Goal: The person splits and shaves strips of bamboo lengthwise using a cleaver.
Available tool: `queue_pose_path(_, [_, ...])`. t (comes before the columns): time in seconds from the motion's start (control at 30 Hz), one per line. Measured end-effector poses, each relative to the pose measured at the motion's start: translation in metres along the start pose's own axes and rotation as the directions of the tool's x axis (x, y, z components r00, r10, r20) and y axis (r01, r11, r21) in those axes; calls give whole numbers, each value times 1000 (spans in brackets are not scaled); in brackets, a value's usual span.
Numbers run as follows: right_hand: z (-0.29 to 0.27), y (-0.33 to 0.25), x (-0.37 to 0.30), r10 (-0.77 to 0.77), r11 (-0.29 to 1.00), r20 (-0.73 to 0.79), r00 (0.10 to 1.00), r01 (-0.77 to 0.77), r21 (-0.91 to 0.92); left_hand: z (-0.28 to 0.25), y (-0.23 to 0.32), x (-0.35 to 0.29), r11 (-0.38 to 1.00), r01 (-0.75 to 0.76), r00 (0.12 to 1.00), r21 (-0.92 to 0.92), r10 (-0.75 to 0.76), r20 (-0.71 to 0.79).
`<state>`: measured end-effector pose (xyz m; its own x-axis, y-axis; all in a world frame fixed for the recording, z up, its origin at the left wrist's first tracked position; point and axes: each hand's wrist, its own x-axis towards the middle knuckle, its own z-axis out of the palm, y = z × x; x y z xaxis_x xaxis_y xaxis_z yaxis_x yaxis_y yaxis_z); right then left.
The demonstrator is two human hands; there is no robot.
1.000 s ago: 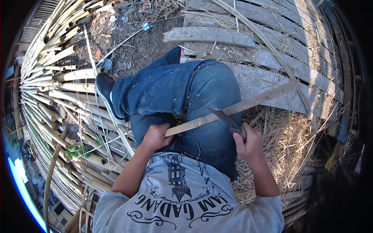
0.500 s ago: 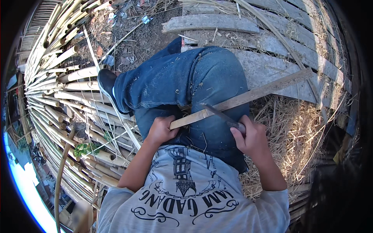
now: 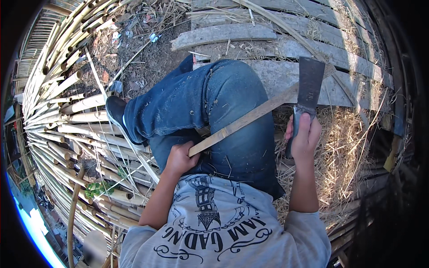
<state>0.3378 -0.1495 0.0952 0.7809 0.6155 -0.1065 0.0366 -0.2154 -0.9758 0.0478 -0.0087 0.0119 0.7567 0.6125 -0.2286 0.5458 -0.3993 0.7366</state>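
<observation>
My left hand (image 3: 180, 158) is closed around the near end of a bamboo slat (image 3: 243, 120), a flat split length with a node across it. The slat slants up to the right over my bent knee in blue jeans (image 3: 237, 91), its far part passing behind the blade. My right hand (image 3: 305, 137) grips the dark handle of a cleaver (image 3: 310, 82), thumb along the neck. The broad, dark, squared-off blade points away from me, its flat face showing, to the right of my knee.
Many cut bamboo poles (image 3: 85, 134) lie fanned out on the left. Grey wooden planks (image 3: 277, 73) stretch across the far right, with a loose curved board (image 3: 223, 35) on them. Straw and shavings (image 3: 339, 147) cover the ground at the right. My shoe (image 3: 117, 111) rests beside the poles.
My right hand has moved right and away from me, raising the cleaver off the slat and turning its flat face into view. My left hand still holds the slat's near end.
</observation>
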Motion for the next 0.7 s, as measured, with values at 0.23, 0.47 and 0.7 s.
queue_pose_path(0.23, [5,-7,0,-171,841,364,916,327,-430,0,-7,-3,999,34,999,-23,-34,-5])
queue_pose_path(0.47, [3,-4,-3,-123,821,460,879,351,-450,2,-11,0,996,68,996,-59,-65,54])
queue_pose_path(0.7, [-18,11,10,-60,980,59,996,70,-184,2,-7,0,987,118,990,-107,-108,90])
